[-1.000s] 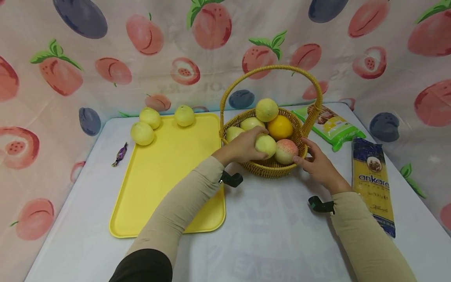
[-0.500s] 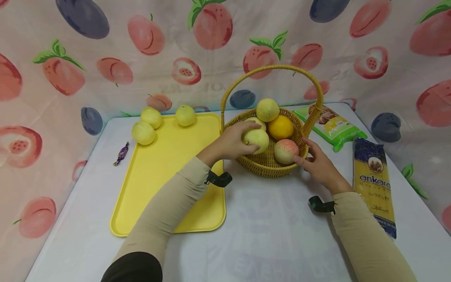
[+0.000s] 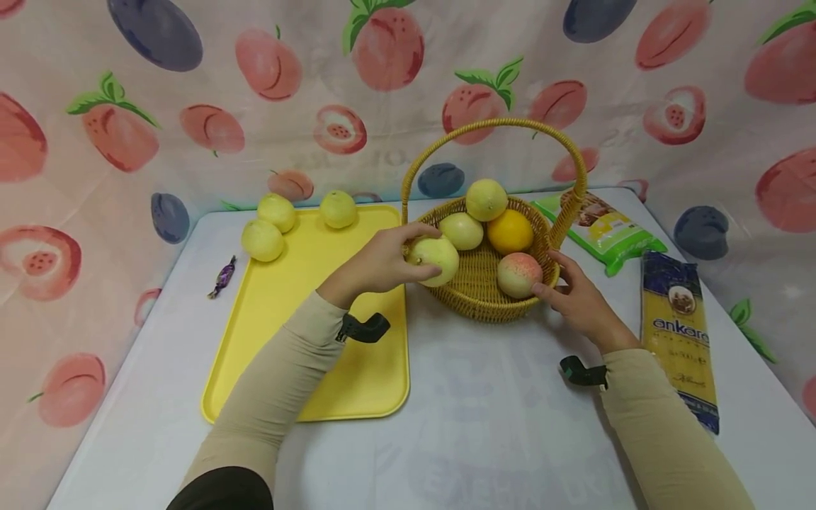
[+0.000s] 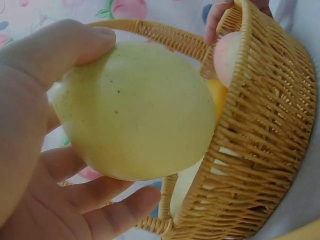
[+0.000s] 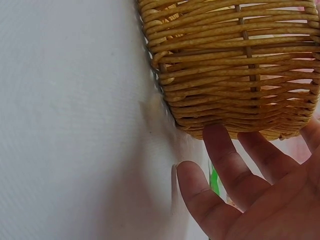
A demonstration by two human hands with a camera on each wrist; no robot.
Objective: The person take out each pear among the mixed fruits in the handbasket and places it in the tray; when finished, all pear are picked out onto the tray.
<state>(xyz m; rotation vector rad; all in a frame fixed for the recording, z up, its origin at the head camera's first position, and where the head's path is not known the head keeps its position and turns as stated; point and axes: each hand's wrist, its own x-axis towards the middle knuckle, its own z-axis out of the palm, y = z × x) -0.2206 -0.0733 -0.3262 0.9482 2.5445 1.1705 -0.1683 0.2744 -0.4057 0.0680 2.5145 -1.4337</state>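
- Pale yellow-green fruit point(image 3: 435, 262) is seen near the centre of the head view, overlapping the left rim of the wicker basket point(image 3: 487, 312).
- It is gripped by the left hand point(image 3: 382, 263), thumb on one side and fingers on the other; in the left wrist view the fingers are spread under it.
- The basket's right rim is held by the right hand point(image 3: 579, 301), the thumb lying beside the peach point(image 3: 519, 275).
- For a clean carry, the round fruit is best kept well back between thumb and fingers, since a smooth skin could slip from a loose hold.
- Both rim and handle point(image 3: 491, 123) should be given room, and the basket kept braced on the right so that it is not tipped by a knock.
- Any lowering onto the worktop point(image 3: 484, 453) or the yellow tray point(image 3: 382, 368) should be gentle, as rolling is likely.
- Whether rim and fruit touch cannot be told.
- Part of the basket's left interior is covered by the fruit.
- The tray's lower left is crossed by the left sleeve point(image 3: 268, 389); part of the blue-and-gold packet point(image 3: 677, 329) is hidden by the right sleeve point(image 3: 663, 425), and its small print is illegible.
- In the right wrist view only the basket's outer wall is shown, with fingertips against it.
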